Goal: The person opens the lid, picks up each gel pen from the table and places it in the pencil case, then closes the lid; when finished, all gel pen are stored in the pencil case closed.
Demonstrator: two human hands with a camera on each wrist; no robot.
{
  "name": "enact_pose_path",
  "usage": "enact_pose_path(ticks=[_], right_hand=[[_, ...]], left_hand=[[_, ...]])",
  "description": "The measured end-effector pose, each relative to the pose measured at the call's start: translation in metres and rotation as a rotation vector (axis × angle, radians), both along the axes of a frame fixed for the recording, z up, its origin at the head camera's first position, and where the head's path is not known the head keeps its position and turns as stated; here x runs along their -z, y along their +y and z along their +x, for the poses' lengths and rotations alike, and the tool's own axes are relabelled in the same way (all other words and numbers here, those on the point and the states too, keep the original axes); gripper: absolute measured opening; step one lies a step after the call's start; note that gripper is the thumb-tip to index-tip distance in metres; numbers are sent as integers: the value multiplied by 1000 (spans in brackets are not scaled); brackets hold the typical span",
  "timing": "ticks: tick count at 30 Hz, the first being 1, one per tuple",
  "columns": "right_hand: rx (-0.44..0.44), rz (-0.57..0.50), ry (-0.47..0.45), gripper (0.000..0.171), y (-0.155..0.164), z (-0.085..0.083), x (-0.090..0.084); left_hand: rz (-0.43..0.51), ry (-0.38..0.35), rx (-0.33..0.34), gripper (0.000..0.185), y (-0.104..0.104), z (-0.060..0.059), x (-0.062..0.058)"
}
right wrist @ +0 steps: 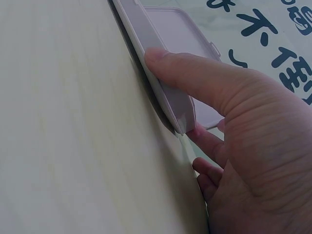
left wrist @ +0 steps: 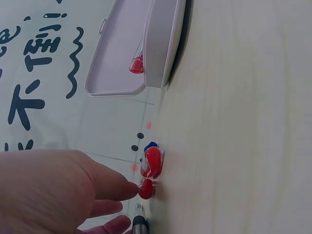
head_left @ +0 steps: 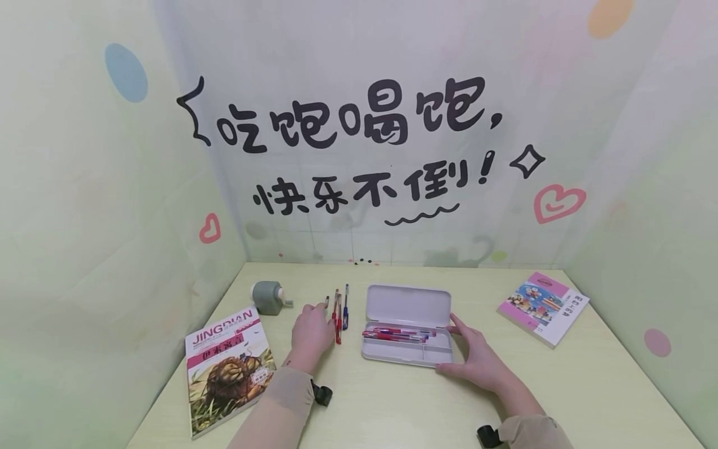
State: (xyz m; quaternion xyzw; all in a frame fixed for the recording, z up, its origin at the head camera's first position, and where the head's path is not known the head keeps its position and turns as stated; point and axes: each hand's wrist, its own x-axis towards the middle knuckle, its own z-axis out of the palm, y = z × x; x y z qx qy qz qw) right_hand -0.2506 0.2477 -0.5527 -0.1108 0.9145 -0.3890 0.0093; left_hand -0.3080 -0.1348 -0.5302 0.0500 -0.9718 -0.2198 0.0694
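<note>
A pale lilac pencil case (head_left: 404,360) lies with its lid (head_left: 408,305) raised. Several red-capped pens (head_left: 392,335) are inside its tray. My right hand (head_left: 477,358) grips the case's right end, thumb on the front wall and fingers farther back. Left of the case, my left hand (head_left: 310,333) reaches down beside loose pens. They include red pens (head_left: 338,319), a blue pen (head_left: 345,312) and a dark-tipped pen (head_left: 327,302) partly hidden by the hand. In the left wrist view, the thumb meets a red pen's end (left wrist: 146,189), with loosely bent fingers near the dark pen (left wrist: 140,224).
A grey-green pencil sharpener (head_left: 268,297) with a crank stands at the back left. In front of it lies a magazine-like book (head_left: 230,374) with a lion cover. A pink and white book (head_left: 543,308) lies at the back right. Printed cloth walls (head_left: 359,243) enclose the table.
</note>
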Motion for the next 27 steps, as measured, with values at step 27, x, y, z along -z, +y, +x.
enact_pose_path(ticks=[27], right_hand=[[1, 3, -9, 131, -1, 1, -2]], left_hand=[[-65, -65, 24, 43, -5, -2, 3]])
